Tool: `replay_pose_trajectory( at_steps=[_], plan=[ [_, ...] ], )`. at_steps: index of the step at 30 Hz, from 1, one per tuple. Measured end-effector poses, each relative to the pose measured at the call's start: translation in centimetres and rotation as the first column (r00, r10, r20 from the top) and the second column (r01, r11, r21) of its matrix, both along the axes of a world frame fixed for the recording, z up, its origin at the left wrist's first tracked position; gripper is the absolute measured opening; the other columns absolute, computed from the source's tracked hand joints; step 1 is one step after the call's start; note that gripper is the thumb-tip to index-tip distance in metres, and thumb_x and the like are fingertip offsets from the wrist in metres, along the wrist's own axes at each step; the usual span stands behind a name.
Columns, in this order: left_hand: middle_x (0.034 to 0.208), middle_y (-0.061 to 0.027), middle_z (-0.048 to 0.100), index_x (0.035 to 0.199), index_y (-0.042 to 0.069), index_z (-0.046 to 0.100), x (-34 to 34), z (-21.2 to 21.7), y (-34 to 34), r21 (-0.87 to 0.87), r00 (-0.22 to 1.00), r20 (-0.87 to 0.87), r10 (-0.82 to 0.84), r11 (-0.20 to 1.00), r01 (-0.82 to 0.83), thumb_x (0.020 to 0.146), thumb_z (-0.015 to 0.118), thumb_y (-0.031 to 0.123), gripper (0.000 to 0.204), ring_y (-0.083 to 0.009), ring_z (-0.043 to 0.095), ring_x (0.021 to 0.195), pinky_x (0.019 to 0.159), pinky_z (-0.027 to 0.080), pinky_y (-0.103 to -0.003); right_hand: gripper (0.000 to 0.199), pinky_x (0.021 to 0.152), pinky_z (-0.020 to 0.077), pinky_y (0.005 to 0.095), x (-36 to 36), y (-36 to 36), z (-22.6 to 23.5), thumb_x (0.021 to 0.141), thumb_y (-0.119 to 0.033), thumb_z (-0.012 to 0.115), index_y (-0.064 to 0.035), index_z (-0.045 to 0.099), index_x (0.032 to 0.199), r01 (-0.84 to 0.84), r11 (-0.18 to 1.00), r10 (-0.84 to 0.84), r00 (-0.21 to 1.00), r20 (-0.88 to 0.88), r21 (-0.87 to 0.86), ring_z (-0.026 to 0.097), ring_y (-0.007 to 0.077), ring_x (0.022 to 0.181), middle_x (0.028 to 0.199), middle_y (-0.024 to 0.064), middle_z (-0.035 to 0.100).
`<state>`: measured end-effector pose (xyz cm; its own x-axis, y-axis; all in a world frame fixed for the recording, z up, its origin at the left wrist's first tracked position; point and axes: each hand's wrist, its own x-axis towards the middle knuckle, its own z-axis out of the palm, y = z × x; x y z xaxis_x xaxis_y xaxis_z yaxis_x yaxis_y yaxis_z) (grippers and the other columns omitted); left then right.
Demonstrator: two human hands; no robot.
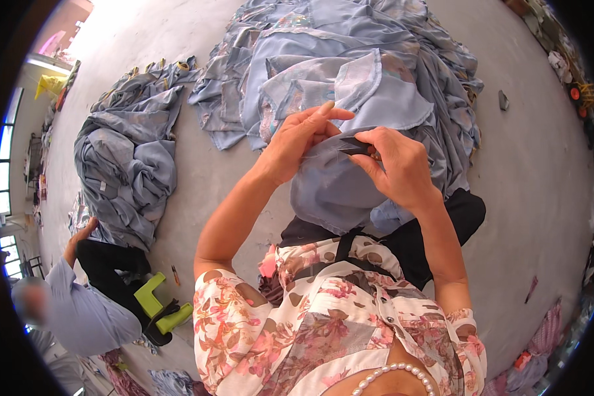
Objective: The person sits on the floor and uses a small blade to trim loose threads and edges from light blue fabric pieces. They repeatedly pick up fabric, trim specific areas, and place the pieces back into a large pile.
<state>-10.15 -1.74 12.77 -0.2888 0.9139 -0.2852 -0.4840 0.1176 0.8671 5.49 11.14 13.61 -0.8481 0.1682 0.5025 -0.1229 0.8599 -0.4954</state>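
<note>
Much of the grey floor is covered by a large heap of blue-grey cloth, with a smaller heap laid to its left. Between the hands, at the near side of the large heap, a blue cloth piece is held up, its lower part hung in front of the body. Its upper edge is grasped by the curled fingers of the left hand, the thumb being raised; how firmly cannot be told. Black snips are gripped in the right hand, their blades slightly parted beside that edge. The fabric could be nicked if a slack fold were caught between the blades, and a left fingertip could be cut if the points were brought closer carelessly.
</note>
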Motion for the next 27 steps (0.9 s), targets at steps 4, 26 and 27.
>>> replay_pose_trajectory(
  at_steps=[4,26,27],
  plan=[
    [0.081,-0.0045,0.062,0.118,0.001,0.057,-0.1,-0.1,-0.2,0.022,1.0,-0.019,0.0,1.0,0.0,0.098,0.041,0.04,0.046,-0.006,0.058,0.068,0.059,0.048,-0.017,0.028,0.056,0.0479,0.0346,-0.1,0.2,-0.5,0.072,-0.013,0.074,-0.0041,0.056,0.092,-0.02,1.0,0.02,1.0,-0.006,-0.007,0.061,0.0261,0.066,0.078,0.0077,0.061],
    [0.081,-0.0048,0.061,0.118,0.001,0.057,0.0,0.3,0.0,0.0,0.998,-0.054,-0.036,0.999,0.036,0.097,0.04,0.045,0.051,-0.0081,0.056,0.071,0.062,0.045,-0.02,0.027,0.055,0.0474,0.0347,-0.8,-1.5,1.3,0.073,-0.018,0.073,-0.005,0.056,0.089,-0.093,0.995,0.093,0.996,0.001,0.043,0.06,0.0247,0.064,0.071,0.007,0.06],
    [0.081,-0.0048,0.061,0.118,0.001,0.057,0.0,0.4,-0.1,-0.004,0.998,-0.058,-0.039,0.999,0.039,0.097,0.04,0.045,0.052,-0.0083,0.055,0.071,0.063,0.045,-0.02,0.027,0.055,0.0474,0.0348,-0.9,-1.6,1.6,0.073,-0.019,0.072,-0.0047,0.055,0.088,-0.104,0.99,0.102,0.994,0.027,0.093,0.06,0.0247,0.064,0.07,0.0074,0.059]
  ],
)
